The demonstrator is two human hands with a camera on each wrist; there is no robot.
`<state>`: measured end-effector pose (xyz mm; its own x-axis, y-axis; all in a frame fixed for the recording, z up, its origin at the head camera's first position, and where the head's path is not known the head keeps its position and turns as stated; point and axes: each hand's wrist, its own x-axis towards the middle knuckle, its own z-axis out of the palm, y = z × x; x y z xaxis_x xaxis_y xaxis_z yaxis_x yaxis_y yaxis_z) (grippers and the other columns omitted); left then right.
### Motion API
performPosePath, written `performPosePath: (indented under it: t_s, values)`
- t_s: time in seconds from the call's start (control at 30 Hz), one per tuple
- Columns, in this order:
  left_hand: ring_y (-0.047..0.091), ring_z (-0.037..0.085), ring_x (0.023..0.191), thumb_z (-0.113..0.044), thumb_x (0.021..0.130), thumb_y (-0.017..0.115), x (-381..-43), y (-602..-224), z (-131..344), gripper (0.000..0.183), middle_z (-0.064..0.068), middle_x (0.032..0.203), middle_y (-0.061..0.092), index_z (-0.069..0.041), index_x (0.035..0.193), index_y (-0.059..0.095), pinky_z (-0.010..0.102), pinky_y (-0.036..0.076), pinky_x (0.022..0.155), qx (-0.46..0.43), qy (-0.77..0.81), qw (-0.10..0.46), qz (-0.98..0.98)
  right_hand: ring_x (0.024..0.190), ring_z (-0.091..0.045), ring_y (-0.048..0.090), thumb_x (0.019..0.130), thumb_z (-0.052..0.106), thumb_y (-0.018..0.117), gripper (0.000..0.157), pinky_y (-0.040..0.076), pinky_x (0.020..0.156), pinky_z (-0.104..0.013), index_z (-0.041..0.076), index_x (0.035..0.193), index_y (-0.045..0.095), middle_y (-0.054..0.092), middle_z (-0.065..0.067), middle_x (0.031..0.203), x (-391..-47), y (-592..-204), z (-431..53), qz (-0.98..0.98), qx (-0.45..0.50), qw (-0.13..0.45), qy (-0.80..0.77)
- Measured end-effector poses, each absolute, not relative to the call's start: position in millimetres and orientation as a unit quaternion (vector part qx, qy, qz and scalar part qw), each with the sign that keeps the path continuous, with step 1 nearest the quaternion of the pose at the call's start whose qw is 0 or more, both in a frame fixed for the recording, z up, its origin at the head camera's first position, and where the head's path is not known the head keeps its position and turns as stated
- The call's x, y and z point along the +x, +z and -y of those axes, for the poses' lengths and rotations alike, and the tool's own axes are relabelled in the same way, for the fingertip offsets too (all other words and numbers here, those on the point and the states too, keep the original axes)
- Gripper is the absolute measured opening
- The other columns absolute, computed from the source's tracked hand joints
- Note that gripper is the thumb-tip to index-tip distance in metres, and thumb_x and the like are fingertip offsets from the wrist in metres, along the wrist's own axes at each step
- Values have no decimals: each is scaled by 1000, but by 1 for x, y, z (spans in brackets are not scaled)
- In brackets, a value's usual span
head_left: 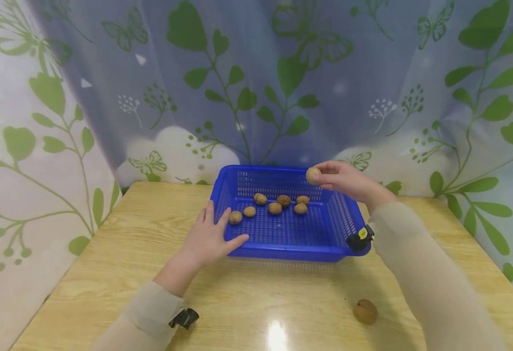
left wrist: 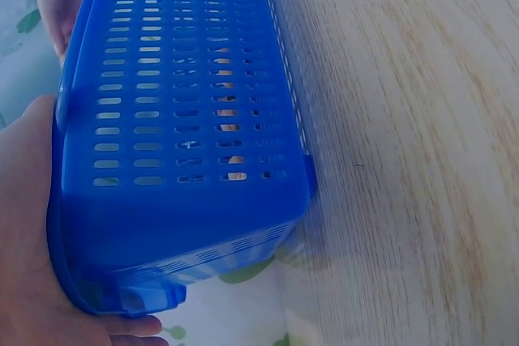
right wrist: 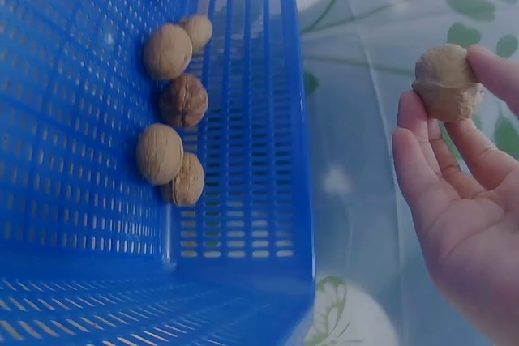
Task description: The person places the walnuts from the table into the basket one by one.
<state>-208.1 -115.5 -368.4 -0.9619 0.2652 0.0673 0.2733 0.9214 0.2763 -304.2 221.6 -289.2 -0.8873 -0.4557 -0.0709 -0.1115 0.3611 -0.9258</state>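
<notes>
A walnut (right wrist: 448, 83) is pinched between the thumb and fingertips of my right hand (head_left: 346, 180), raised over the far right rim of a blue plastic basket (head_left: 282, 253). Several other walnuts (head_left: 275, 208) lie on the basket's slotted floor, mostly toward its back and left. One of them, a darker walnut (right wrist: 184, 101), sits in the middle of the group. My left hand (head_left: 205, 239) rests at the basket's left front corner, fingers spread and fairly straight against the rim. In the left wrist view the palm lies along the basket's rim (left wrist: 61, 168).
A single brown walnut (head_left: 365, 311) lies on the wooden table (head_left: 247, 302), in front of the basket near the right forearm. Behind the table hangs a curtain (head_left: 256, 97) printed with leaves and butterflies, close to the basket's back wall.
</notes>
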Motion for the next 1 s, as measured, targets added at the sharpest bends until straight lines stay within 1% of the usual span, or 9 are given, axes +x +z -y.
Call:
performPosePath:
  t_s: [0.17,0.4,0.57,0.77,0.87,1.0]
  values:
    - [15,47,135,-75,83,35,-210,-369,114,92,31,150,4,-10,148,27,56,25,103,-138,-145,19,980,127,-30,38,93,18,59,54,32,104,-40,-8,135,37,39,-21,138,-317,-293,-226,-812,-154,157,-540]
    - [16,48,134,-73,83,38,-209,-371,116,91,32,149,6,-8,147,30,56,26,103,-139,-144,28,979,128,-33,36,93,12,58,55,31,105,-41,-11,136,33,37,-25,138,-328,-300,-226,-799,-145,150,-564]
    - [18,49,133,-73,83,38,-208,-374,117,91,33,148,6,-8,146,31,57,26,102,-144,-151,32,977,126,-33,38,93,10,57,55,32,104,-41,-14,136,31,37,-28,137,-338,-316,-225,-798,-139,143,-569]
    - [19,49,133,-76,82,35,-207,-377,115,93,32,149,5,-8,146,32,57,26,102,-142,-158,32,977,129,-37,34,94,7,53,52,29,105,-45,-15,135,30,35,-31,138,-341,-338,-233,-805,-122,142,-563]
    - [19,48,133,-77,82,35,-208,-377,115,94,32,149,5,-8,146,31,56,27,102,-141,-158,36,977,128,-38,34,94,7,54,50,29,105,-47,-14,134,33,38,-30,136,-343,-346,-236,-812,-119,124,-558]
    - [19,48,133,-74,83,38,-209,-375,116,91,32,149,6,-8,146,32,56,27,102,-138,-156,42,977,123,-35,42,91,18,62,48,33,101,-47,-7,129,46,48,-25,130,-348,-354,-233,-852,-143,88,-496]
